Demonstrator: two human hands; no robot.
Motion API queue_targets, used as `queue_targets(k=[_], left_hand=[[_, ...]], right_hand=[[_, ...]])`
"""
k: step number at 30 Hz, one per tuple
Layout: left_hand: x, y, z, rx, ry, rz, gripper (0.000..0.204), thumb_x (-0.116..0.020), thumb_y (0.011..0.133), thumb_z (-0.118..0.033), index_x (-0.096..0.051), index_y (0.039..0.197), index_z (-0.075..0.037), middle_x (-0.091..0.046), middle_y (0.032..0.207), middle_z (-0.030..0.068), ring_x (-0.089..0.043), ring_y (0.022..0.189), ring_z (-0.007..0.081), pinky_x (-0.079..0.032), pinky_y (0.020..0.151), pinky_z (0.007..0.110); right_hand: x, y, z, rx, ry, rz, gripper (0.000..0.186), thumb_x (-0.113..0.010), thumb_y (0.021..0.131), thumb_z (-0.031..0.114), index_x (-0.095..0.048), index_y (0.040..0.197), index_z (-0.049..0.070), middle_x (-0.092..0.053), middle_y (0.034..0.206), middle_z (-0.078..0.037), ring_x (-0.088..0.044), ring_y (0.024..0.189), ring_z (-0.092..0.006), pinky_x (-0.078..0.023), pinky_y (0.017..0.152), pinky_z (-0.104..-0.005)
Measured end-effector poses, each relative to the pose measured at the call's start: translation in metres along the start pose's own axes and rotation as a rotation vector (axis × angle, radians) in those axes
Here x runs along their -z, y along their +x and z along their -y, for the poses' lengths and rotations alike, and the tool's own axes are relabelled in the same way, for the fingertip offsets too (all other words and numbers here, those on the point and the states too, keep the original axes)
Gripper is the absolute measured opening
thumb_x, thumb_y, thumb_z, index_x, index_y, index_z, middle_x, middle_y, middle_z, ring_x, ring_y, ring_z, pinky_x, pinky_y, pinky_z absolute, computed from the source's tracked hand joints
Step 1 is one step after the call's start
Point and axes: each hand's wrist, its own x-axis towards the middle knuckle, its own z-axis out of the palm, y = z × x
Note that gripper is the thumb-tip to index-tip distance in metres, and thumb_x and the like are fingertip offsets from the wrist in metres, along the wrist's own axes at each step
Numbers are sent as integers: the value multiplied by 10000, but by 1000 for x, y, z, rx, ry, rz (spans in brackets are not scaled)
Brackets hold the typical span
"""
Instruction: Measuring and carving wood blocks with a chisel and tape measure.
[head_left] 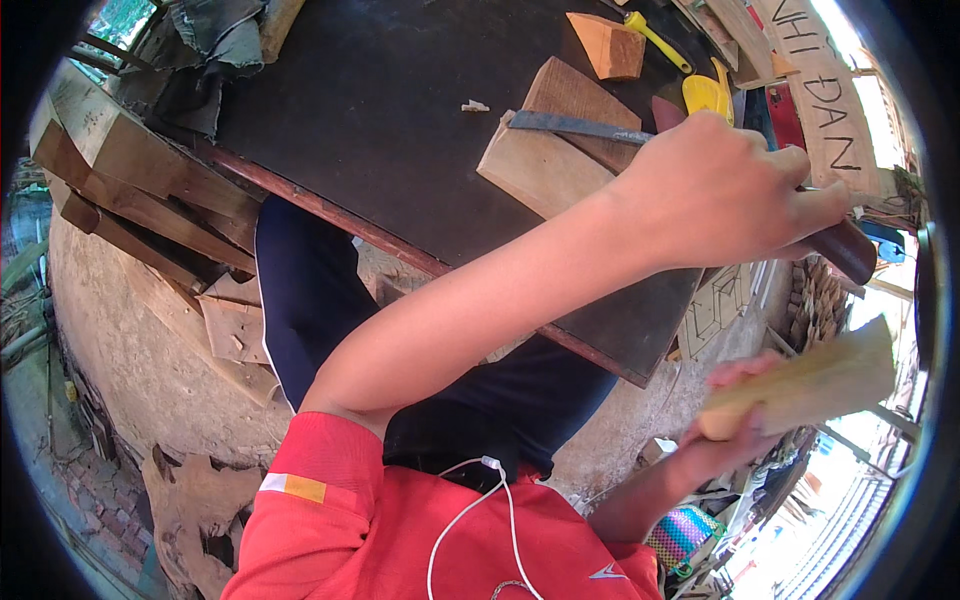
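Note:
My left hand (725,190) is closed over the right part of the dark table, gripping a dark brown tool handle (845,250) that juts out past the fingers. A flat grey metal blade (570,123) extends leftward from behind the hand above two wooden blocks; whether it joins that handle is hidden. One block (545,165) is pale, and the other (580,105) is browner. Off the table's right end, my right hand (735,410) grips a pale yellow wooden piece (815,380), rounded at its near end and tilted up to the right.
The dark table (340,110) has a reddish edge. A wedge-shaped wooden block (608,47), a yellow-handled tool (660,42) and a yellow object (708,93) lie at its far right. Timber (150,165) is stacked at left. A woven basket (685,535) stands lower right.

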Motion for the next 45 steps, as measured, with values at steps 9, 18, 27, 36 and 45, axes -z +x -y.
queue_targets(k=[9, 18, 27, 36, 45], left_hand=[[-4, 2, -2, -20, -31, 134, 444, -752, 826, -488, -559, 994, -125, -620, 784, 10, -712, 666, 227, -505, 494, 346], [1, 3, 4, -42, 69, 128, 442, -748, 842, -459, -524, 952, -96, -616, 730, 22, -704, 626, 225, -495, 482, 350], [1, 0, 7, -14, 41, 124, 442, -767, 820, -450, -515, 941, -108, -612, 722, 22, -707, 640, 230, -502, 483, 357], [14, 3, 16, 14, 10, 167, 446, -768, 817, -451, -522, 941, -99, -630, 734, 26, -697, 629, 239, -506, 491, 365], [15, -1, 26, 8, 38, 208, 411, -756, 844, -431, -523, 966, -116, -639, 745, 30, -703, 655, 256, -509, 505, 379]], right_hand=[[31, 81, 30, 353, 307, -470, 615, -555, 935, 388, -426, 1342, -54, -544, 1100, -208, -518, 917, -284, -428, 870, -391], [64, 72, 42, 46, 630, -78, 750, -653, 837, 358, -372, 1427, -12, -538, 1017, -174, -547, 897, -257, -454, 826, -372], [43, 64, 14, 148, -314, -47, 599, -533, 985, 282, -338, 1415, -86, -527, 1111, -171, -537, 879, -248, -449, 767, -312], [55, 67, 7, -159, 4, 214, 668, -537, 985, 284, -272, 1456, -109, -473, 1100, -186, -510, 1018, -253, -475, 835, -353], [16, 53, 26, -441, 36, 303, 497, -483, 987, 275, -450, 1320, -92, -555, 1107, -200, -554, 939, -250, -489, 861, -328]])
